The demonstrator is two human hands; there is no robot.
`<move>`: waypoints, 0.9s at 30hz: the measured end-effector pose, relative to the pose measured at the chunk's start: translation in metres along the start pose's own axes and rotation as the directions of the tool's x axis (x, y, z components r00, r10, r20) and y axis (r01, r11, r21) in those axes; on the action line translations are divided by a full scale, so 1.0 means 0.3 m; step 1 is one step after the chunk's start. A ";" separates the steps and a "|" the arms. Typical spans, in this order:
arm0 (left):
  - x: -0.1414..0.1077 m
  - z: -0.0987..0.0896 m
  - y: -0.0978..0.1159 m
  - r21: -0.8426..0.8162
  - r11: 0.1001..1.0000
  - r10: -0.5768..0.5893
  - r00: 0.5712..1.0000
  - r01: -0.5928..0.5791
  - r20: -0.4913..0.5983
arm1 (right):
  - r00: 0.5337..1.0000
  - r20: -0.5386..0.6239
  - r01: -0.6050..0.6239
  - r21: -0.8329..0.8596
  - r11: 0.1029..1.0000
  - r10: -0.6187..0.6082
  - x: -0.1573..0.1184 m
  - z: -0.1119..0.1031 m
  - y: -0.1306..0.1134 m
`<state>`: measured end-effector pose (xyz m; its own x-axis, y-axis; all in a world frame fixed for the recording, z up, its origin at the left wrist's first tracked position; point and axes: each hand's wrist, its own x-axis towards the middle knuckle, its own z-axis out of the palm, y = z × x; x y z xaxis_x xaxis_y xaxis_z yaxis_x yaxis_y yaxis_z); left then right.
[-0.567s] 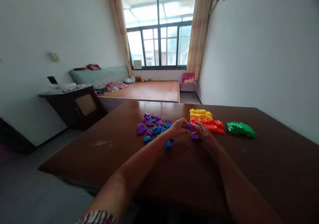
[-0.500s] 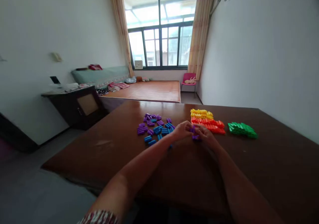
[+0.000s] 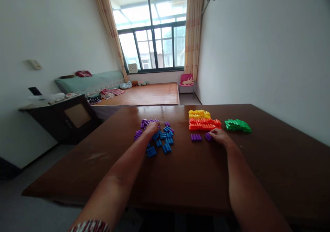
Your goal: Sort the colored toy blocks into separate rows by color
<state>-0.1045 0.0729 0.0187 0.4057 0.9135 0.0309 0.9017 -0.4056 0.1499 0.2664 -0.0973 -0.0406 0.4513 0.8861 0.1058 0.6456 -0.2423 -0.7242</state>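
Observation:
My left hand [image 3: 153, 126] reaches into a loose pile of small ribbed plastic blocks. Its fingers are bunched among the purple blocks [image 3: 145, 122], and what they pinch is hidden. Blue ribbed blocks [image 3: 163, 135] lie scattered just nearer and to its right. My right hand [image 3: 218, 135] is closed with its fingertips on a purple ribbed block [image 3: 208, 136] lying on the table. Left of that, and a little apart, rests another purple ribbed piece [image 3: 196, 138]. Orange ribbed blocks [image 3: 205, 124] stand in rows just behind these two, with yellow ones [image 3: 199, 114] farther back.
A group of green ribbed blocks [image 3: 237, 125] sits on the right of the brown table [image 3: 185, 177]. Beyond the table are a low bed [image 3: 152, 93], a pink chair [image 3: 186, 79] and a window. A dark cabinet [image 3: 69, 116] stands at left.
Both hands were together over purple pieces in front of the orange rows. My left hand has moved left to the pile; my right stays near the purple pieces. The view has shifted right.

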 end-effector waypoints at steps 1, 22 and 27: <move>0.003 -0.006 -0.001 0.010 1.000 -0.002 1.000 0.002 0.000 | 1.000 -0.001 -0.030 -0.046 0.998 0.030 -0.005 -0.005 0.001; -0.208 0.217 0.461 -0.377 0.877 0.230 0.949 -0.299 -0.217 | 0.940 0.319 0.085 0.120 0.989 -0.120 -0.062 -0.036 -0.064; -0.190 0.233 0.420 -0.437 0.819 0.304 0.927 -0.373 -0.221 | 0.943 0.310 0.084 0.120 0.989 -0.118 -0.044 -0.034 -0.055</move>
<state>-0.0037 -0.0326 -0.0333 0.6172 0.7302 0.2929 0.5214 -0.6584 0.5428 0.2562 -0.1091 -0.0231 0.1584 0.9870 -0.0263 0.6025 -0.1178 -0.7894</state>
